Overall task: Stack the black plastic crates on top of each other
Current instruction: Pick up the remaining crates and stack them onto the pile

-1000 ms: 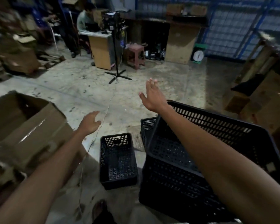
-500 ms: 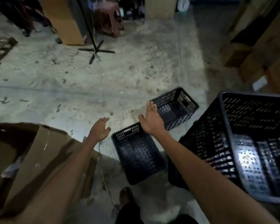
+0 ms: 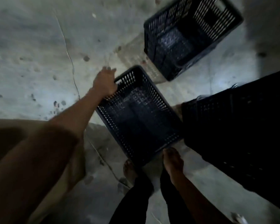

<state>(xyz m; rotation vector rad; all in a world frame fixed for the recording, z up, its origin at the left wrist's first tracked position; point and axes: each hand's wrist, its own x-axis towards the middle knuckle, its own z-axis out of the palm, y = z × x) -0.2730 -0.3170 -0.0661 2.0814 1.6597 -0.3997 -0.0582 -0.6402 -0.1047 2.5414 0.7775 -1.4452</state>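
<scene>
A small black slatted crate [image 3: 139,117] sits on the concrete floor right in front of my feet. My left hand [image 3: 105,84] grips the rim at its far left corner. My right hand [image 3: 173,159] is closed on the rim at its near right corner. A second small black crate [image 3: 184,38] stands apart at the upper right, open side up. A much larger black crate [image 3: 242,130] fills the right side, close against the small crate's right wall. The picture is dark and blurred.
A cardboard box [image 3: 2,136] lies at the lower left, under my left arm. A thin cable [image 3: 71,65] runs across the floor on the left. My bare foot [image 3: 129,171] and black trouser legs [image 3: 136,201] are just below the held crate.
I have bent down over the floor. Both hands, open in the air before, have come down and closed on the nearest small crate's rim.
</scene>
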